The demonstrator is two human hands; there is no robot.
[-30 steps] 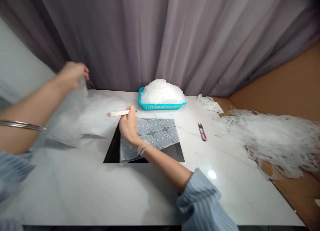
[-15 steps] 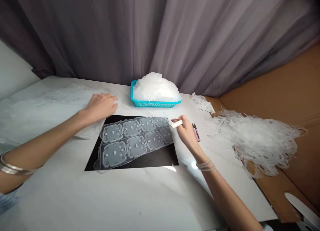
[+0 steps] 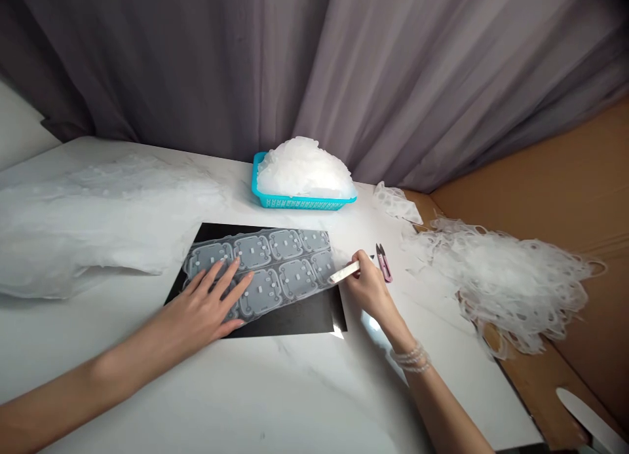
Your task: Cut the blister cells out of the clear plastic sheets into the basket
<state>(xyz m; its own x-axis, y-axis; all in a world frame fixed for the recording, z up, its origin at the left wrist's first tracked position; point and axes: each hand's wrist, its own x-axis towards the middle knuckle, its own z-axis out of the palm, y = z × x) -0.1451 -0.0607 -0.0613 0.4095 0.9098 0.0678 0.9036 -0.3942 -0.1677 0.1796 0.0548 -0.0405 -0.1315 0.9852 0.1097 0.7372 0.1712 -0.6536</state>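
Observation:
A translucent moulded sheet with two rows of rounded square panels lies slanted on a black mat. My left hand rests flat on its near left end, fingers spread, covering some panels. Beside the sheet's right end, my right hand is closed around a slim white-handled tool. A small dark tip shows behind that hand; I cannot make out the tool's exact kind. Just past the right hand lie pink thread snips, points away from me.
A turquoise basket heaped with translucent white pieces stands at the back. Stacked translucent sheets cover the left. Tangled trimmed scraps pile up on the right near brown cardboard, with a smaller scrap behind.
My left hand has come from the stacked sheets down onto the moulded sheet and flattened there. My right hand has moved slightly nearer me, still holding the white-handled tool.

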